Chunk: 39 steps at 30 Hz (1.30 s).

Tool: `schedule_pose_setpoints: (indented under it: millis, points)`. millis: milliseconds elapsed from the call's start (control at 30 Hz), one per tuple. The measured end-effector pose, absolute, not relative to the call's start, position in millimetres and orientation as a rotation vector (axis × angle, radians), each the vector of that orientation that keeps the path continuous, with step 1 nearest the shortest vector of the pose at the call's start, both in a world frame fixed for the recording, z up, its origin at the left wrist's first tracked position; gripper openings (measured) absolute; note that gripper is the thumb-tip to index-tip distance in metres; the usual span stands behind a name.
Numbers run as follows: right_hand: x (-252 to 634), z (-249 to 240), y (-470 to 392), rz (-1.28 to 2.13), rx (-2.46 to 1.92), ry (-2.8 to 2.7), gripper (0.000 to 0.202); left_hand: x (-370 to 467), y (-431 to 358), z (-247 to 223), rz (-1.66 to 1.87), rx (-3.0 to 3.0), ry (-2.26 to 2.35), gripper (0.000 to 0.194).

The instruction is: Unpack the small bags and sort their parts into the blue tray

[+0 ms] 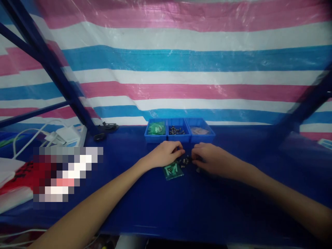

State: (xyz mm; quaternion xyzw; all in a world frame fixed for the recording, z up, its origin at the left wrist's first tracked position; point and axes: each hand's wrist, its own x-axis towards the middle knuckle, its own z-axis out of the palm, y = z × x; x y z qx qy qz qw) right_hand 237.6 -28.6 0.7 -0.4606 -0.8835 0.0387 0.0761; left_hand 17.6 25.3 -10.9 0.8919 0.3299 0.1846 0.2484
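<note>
A clear bag with green and pale pieces (173, 171) lies on the blue table, just below my left hand (167, 153). The fingers of my left hand are curled, and their tips are near a loose pile of small dark and metallic screws (185, 161). On the pile's right side is my right hand (207, 157), its fingers bent down and pinched together. Whatever either hand holds is too small or hidden to make out. Behind the hands, side by side, stand a blue bin of green packets (156, 129), a blue bin of screws (176, 130) and a blue bin of pale pieces (199, 130).
At the left of the blue table (145, 207) are a white power strip (81, 135) with cables, a red package (23, 174) and a dark object (100, 137). Blue metal frame posts rise at both sides. A striped plastic sheet (181, 62) hangs behind.
</note>
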Motion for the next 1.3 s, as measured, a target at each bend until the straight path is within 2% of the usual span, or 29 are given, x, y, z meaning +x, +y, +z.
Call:
schedule_pose_setpoints:
  millis: [433, 567, 667, 967, 1300]
  points:
    - [230, 8, -28, 0.302, -1.221, -2.355, 0.006, 16, 25, -10, 0.536, 2.416, 0.882, 0.026]
    - [226, 2, -27, 0.331, -1.170, -2.199, 0.003, 18, 20, -8, 0.572, 2.574, 0.934, 0.019]
    - [223, -3, -27, 0.316, -1.149, -2.126, 0.008, 19, 16, -7, 0.588, 2.772, 0.967, 0.014]
    - [220, -8, -32, 0.204, -1.082, -2.050, 0.015, 19, 12, -5, 0.618, 2.982, 0.926, 0.020]
    - [215, -11, -34, 0.305, -1.157, -1.976, 0.011, 22, 9, -7, 0.642, 3.037, 0.897, 0.024]
